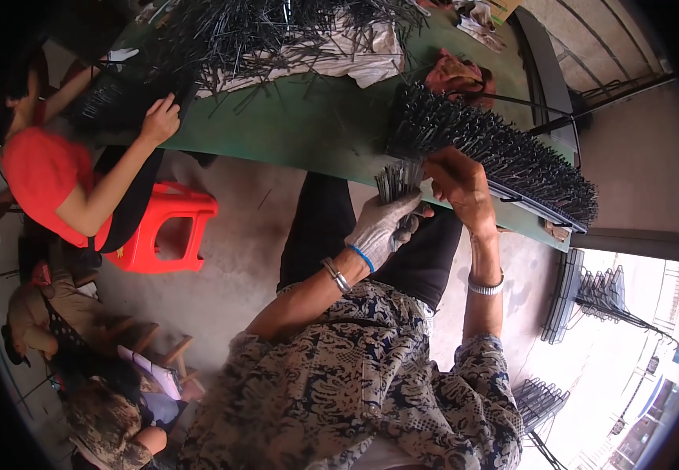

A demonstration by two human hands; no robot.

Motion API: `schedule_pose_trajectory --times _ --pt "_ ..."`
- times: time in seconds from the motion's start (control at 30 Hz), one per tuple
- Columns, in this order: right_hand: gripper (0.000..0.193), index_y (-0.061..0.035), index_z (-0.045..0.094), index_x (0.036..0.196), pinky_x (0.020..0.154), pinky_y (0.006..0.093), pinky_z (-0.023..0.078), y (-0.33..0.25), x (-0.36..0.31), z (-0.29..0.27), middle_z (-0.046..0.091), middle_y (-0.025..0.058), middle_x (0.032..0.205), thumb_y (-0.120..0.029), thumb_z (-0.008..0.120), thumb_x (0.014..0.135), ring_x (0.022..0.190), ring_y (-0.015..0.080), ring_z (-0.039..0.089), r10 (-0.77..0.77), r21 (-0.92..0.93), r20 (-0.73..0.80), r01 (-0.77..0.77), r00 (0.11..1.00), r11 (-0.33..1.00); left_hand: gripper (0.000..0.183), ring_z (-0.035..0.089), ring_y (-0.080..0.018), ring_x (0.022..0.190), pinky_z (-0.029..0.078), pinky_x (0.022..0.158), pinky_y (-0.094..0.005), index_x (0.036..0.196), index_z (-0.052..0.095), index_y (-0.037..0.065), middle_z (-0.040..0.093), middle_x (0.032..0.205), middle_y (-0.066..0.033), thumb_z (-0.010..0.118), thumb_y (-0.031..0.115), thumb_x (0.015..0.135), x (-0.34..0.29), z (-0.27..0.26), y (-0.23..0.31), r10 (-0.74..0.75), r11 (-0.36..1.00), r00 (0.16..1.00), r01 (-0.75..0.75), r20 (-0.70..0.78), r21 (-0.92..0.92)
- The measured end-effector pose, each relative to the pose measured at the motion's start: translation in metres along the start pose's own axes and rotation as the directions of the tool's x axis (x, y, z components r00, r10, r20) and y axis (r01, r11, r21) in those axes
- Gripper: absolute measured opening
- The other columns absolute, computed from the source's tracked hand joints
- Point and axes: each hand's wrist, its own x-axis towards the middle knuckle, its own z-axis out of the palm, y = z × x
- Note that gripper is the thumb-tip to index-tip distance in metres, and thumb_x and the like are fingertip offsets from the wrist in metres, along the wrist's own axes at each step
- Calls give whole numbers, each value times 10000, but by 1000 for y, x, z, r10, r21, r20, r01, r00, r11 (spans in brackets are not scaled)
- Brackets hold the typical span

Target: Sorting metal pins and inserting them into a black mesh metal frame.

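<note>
My left hand point(385, 223), in a pale work glove with dark fingertips, is closed round a bundle of thin dark metal rods point(394, 182) standing up out of the fist. Just right of the bundle is my bare right hand point(463, 184), its fingers curled together at the table's edge. Whatever may sit between those fingertips is too small to make out. Beyond both hands, a long rack point(504, 141) densely filled with upright dark metal pieces lies slantwise along the table's right side.
A heap of loose dark rods point(253, 39) lies on a pale cloth point(374, 55) on the green table point(277, 117). A reddish rag point(457, 74) rests behind the rack. At left, a person in red point(45, 172) works beside a red stool point(198, 207). More people sit lower left.
</note>
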Motion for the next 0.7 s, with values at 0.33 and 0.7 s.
schedule_pose_trajectory --times 0.33,0.7 --pt "99 7 604 923 511 208 386 13 -7 3 612 21 737 -74 596 867 583 46 476 -16 -127 -104 2 994 992 195 551 -64 540 392 426 -178 985 608 35 689 837 -96 643 206 897 5 1 -10 18 998 999 -20 -35 -60" --pt "39 -46 598 926 547 241 438 -3 1 -14 603 62 728 -54 596 888 616 83 529 -483 -639 -456 103 747 762 148 555 -107 485 424 412 -205 935 610 36 666 767 -87 665 162 882 15 -12 -13 -100 959 989 67 -106 -277"
